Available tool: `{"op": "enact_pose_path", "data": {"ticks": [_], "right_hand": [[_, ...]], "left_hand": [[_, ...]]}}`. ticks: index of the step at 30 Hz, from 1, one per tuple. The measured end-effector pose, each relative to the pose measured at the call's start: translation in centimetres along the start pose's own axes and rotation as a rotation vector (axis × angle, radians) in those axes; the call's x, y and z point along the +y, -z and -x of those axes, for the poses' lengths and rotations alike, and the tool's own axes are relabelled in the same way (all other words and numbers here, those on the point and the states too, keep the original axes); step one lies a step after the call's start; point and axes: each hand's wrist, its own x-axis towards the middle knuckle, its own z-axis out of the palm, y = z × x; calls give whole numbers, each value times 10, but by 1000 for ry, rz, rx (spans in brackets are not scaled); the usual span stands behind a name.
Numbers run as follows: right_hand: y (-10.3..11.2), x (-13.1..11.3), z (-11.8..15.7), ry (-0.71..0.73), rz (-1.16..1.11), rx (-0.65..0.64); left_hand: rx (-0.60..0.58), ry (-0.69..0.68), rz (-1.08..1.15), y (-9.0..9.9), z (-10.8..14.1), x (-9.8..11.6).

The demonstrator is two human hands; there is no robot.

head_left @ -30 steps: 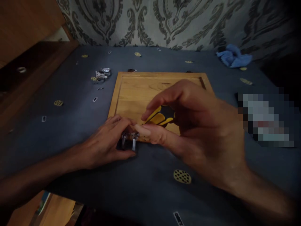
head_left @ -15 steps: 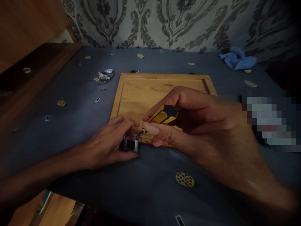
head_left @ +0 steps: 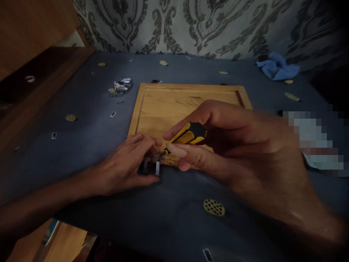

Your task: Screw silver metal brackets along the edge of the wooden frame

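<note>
A framed wooden cabinet door [head_left: 163, 105] lies flat on the dark blue tablecloth. At its near edge sits a metal hinge [head_left: 157, 168], its two arms sticking out towards me. My left hand [head_left: 128, 163] has its fingers on the door side of the hinge and its thumb below, gripping it. My right hand [head_left: 231, 142] pinches a yellow and black screwdriver [head_left: 191, 134] between thumb and forefinger. The screwdriver slants down to the left, and its tip meets the hinge area; the exact contact is too dark to make out. Small holes show in the door beside the hinge.
Several metal hinges [head_left: 122, 85] lie in a pile at the back left, with small screws [head_left: 119, 102] nearby. A blue cloth [head_left: 278, 66] lies at the back right. A blurred-out pale item [head_left: 319, 142] is at the right. Wooden furniture [head_left: 35, 29] borders the left side.
Both hands keep nearly the same pose on the hinge and the screwdriver. The view has shifted very slightly, and the right hand's wrist sits a little further right.
</note>
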Motion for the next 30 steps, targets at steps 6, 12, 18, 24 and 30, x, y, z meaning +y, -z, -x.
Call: {"op": "enact_pose_path", "data": {"ticks": [6,12,18,24,30], "right_hand": [[1,1,5,1,-60,-81],[-4,-14,-1,168,-1,345],[-4,-8,4,153,85,248],[-6,5,11,59,83,212],[-11,10,7,77,56,197]], "left_hand": [[7,-11,4,1,0,0],[-16,65,36,4,-4,6],[-31,85,53,4,-3,3],[-48,86,34,6,-3,7],[-46,63,12,6,-3,6]]}}
